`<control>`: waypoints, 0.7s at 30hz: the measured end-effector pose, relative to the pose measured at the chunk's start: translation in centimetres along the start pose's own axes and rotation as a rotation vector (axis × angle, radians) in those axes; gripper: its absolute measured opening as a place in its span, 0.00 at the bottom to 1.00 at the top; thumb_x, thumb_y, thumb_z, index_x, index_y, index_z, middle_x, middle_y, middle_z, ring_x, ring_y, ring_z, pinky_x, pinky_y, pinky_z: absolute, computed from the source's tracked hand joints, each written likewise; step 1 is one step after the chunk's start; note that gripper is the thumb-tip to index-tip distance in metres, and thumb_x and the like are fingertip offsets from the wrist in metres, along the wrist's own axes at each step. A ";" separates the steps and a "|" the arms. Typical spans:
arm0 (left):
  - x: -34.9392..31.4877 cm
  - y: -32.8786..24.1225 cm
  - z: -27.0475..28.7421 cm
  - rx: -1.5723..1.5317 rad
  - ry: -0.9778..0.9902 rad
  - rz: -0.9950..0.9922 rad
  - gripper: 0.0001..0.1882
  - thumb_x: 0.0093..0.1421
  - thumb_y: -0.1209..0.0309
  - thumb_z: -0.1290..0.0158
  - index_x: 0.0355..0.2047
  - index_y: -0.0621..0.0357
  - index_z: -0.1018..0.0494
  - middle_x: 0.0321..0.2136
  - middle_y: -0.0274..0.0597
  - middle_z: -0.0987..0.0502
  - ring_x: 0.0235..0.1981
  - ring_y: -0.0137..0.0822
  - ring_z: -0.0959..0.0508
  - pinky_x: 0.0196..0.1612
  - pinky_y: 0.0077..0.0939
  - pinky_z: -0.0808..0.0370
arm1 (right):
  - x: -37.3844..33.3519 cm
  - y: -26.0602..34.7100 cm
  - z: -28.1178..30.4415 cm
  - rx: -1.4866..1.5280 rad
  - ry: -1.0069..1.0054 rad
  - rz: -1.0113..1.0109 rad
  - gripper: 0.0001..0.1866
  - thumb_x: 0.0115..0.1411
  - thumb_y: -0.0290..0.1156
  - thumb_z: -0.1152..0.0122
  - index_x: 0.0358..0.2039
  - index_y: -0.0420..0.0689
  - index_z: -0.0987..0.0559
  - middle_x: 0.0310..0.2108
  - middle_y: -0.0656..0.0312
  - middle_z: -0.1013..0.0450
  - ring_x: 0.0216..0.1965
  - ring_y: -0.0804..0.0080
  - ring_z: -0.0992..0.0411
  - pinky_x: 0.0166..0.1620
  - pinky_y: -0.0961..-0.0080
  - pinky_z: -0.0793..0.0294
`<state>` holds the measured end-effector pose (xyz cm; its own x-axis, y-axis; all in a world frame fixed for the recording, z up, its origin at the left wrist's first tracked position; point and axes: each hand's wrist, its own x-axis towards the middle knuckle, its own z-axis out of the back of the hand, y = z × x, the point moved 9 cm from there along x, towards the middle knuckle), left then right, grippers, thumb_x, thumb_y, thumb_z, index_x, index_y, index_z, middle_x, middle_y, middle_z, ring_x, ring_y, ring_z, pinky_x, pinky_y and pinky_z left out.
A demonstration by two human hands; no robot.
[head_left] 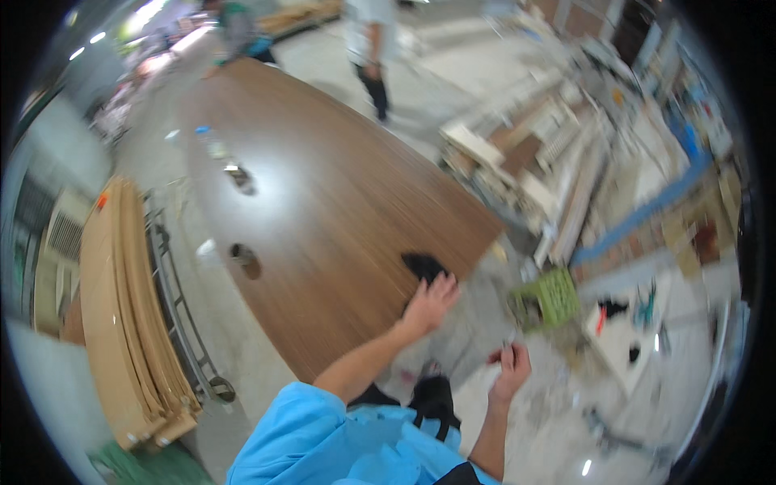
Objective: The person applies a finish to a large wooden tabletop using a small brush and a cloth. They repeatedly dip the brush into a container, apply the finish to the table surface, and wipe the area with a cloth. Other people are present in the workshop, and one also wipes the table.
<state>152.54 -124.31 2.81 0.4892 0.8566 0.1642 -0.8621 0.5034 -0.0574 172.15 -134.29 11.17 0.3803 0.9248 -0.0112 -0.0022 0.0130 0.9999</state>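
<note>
A large brown wood-grain panel (347,218) stretches away in front of me. My left hand (431,305) is at its near right edge, fingers stretched out and slightly blurred. Just beyond those fingertips lies a black object (423,265), perhaps cloth; whether I touch it is unclear. My right hand (511,370) is raised off the panel's near right corner, fingers curled and closed. Something small and dark seems to show at its fingertips, too small to name. Farther up the panel are a clear bottle with a blue cap (212,142) and two small dark containers.
Stacked tan boards (129,315) and a metal ladder-like frame (171,299) stand at left. On the right are a green crate (550,299), scrap wood (525,162) and a white board with tools (630,331). One person (238,36) touches the panel's far end; another (370,52) stands beyond it.
</note>
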 end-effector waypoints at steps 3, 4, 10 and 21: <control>4.7 -0.6 -0.4 -0.046 -0.078 -0.056 0.30 0.57 0.69 0.51 0.62 0.57 0.34 0.68 0.48 0.42 0.68 0.50 0.40 0.61 0.59 0.35 | 1.6 -2.6 1.4 0.212 -0.039 -0.118 0.07 0.66 0.26 0.45 0.39 0.35 0.26 0.25 0.57 0.25 0.24 0.73 0.27 0.29 0.76 0.25; 6.3 -0.7 -0.7 -0.048 -0.082 -0.072 0.30 0.57 0.69 0.50 0.62 0.57 0.33 0.68 0.48 0.41 0.68 0.50 0.40 0.61 0.58 0.34 | 2.5 -3.5 1.9 0.204 -0.063 -0.132 0.06 0.66 0.27 0.45 0.38 0.36 0.26 0.25 0.57 0.25 0.24 0.73 0.27 0.28 0.76 0.25; 19.3 -1.7 -1.8 0.038 -0.102 -0.067 0.29 0.55 0.71 0.48 0.60 0.57 0.32 0.65 0.48 0.38 0.66 0.49 0.38 0.61 0.53 0.33 | 11.7 -8.3 4.0 0.231 0.009 -0.188 0.07 0.68 0.28 0.44 0.37 0.37 0.26 0.25 0.58 0.26 0.24 0.74 0.28 0.29 0.76 0.25; 14.2 17.2 -0.6 -0.004 -0.124 0.585 0.29 0.62 0.68 0.50 0.65 0.54 0.36 0.66 0.47 0.37 0.67 0.50 0.39 0.68 0.43 0.42 | 21.9 -10.2 9.3 0.214 0.093 -0.142 0.07 0.68 0.27 0.44 0.40 0.35 0.26 0.28 0.58 0.24 0.28 0.75 0.26 0.33 0.76 0.23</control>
<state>144.75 -103.41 3.59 -0.0860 0.9721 0.2181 -0.9832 -0.0475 -0.1763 189.12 -117.75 0.80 0.2765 0.9505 -0.1418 0.2439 0.0733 0.9670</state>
